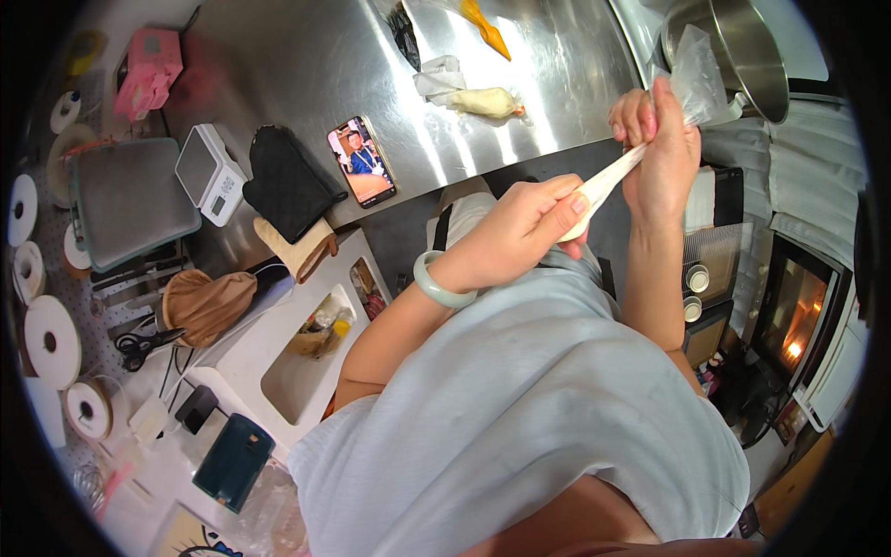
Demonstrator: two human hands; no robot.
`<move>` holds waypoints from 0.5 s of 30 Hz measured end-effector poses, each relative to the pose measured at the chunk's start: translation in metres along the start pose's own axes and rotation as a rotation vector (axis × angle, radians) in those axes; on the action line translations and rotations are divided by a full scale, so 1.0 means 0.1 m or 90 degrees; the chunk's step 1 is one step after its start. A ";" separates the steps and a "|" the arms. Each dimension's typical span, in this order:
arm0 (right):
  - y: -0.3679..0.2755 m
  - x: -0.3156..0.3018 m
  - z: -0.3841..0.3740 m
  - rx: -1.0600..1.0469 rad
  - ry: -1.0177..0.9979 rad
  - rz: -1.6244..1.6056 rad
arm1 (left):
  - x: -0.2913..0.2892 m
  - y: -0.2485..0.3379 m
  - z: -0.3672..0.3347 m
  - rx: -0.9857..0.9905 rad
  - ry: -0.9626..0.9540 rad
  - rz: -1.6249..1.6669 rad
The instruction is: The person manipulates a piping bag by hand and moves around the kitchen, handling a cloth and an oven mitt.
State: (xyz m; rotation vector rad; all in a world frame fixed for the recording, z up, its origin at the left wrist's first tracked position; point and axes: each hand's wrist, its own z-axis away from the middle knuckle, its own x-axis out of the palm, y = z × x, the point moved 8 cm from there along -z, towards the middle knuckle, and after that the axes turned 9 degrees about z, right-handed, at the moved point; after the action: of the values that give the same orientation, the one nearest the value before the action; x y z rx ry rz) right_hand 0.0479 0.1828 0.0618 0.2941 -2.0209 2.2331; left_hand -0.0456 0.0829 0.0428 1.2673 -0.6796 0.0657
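Now we've the cream-filled plastic bag (601, 188) up beside the counter (278, 65), left hand (529, 221) gripping its body, right hand (663, 153) its gathered neck, filling seemingly done, closing apparently unfinished.

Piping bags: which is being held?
The cream bag in the left hand and right hand; the orange bag and other cream bag lie on the metal table.

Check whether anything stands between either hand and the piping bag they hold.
Nothing visible does. The bare left hand wraps directly around the pale, filled part of the piping bag, and the bare right hand grips it nearer its loose clear plastic end.
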 end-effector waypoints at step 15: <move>0.02 -0.02 0.00 -0.016 -0.120 0.036 | -0.19 -0.14 0.05 -0.073 0.059 -0.033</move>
State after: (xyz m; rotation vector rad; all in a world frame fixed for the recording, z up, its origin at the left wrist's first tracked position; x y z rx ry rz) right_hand 0.0493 0.1831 0.0594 0.4681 -2.1728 2.2897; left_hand -0.0569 0.0801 0.0218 1.1642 -0.5629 0.0416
